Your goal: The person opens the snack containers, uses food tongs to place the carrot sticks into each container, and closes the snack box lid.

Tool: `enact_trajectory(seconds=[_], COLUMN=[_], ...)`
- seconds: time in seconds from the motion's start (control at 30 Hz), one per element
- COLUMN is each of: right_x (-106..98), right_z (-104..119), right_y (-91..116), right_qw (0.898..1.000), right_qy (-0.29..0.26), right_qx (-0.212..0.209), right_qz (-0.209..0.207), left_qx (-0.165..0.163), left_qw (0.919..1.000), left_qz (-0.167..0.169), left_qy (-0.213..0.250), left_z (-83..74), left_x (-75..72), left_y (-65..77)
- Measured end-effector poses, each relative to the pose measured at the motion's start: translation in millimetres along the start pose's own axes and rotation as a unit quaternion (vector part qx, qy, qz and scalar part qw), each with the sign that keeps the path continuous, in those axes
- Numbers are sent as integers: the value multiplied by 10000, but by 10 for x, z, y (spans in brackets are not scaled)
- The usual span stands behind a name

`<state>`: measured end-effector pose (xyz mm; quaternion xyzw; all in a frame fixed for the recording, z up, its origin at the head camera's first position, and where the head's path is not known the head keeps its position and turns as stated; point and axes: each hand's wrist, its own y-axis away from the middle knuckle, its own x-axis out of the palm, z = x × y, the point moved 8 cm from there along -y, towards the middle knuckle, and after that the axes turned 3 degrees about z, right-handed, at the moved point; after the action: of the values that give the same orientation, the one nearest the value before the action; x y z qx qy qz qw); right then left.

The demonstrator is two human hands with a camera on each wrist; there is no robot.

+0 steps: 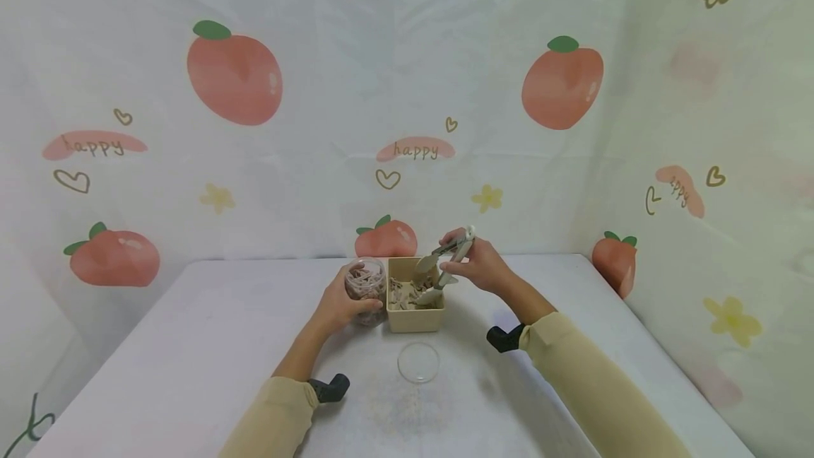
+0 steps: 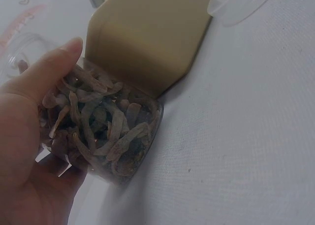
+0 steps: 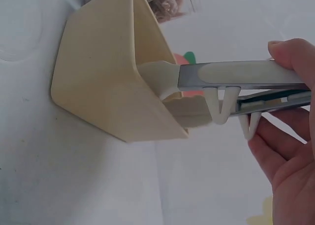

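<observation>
My left hand (image 1: pixel 337 306) grips a clear jar (image 1: pixel 365 292) filled with dried brownish strips (image 2: pixel 106 121), which look like dried mushrooms. The jar stands upright against the left side of a beige rectangular bin (image 1: pixel 415 321). More of the strips (image 1: pixel 400 295) lie on the bin's floor. With my right hand (image 1: pixel 480 265) I hold a pair of tongs (image 1: pixel 454 258), grey metal with pale grips, thumb on one arm and fingers on the other. The tongs' pale tips are apart and reach down inside the bin. In the right wrist view the bin wall hides the tips' ends.
A clear round lid (image 1: pixel 418 362) lies flat on the white table (image 1: pixel 254 345) in front of the bin. Behind the table hangs a white backdrop (image 1: pixel 305 182) printed with fruit. Dark wrist devices (image 1: pixel 505 338) sit at both cuffs.
</observation>
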<state>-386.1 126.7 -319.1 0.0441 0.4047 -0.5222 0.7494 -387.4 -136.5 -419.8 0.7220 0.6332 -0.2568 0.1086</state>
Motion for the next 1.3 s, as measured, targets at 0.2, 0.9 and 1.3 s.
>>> enact_trajectory(seconds=[0.2,0.9,1.3], right_x=[-14,30,72], right_z=[15,-49,-97], right_y=[-2,1,37], right_qw=[9999,9995,9979], right_qy=[-114,191,45], right_qx=[-112,143,427], right_qz=[50,-203,-489], left_qx=[15,-16,-23], left_qw=[10000,10000,9999], left_qz=[-12,9,22], left_qy=[21,31,114], left_z=[4,12,16], left_x=[-1,2,13], left_y=[-1,-6,-4])
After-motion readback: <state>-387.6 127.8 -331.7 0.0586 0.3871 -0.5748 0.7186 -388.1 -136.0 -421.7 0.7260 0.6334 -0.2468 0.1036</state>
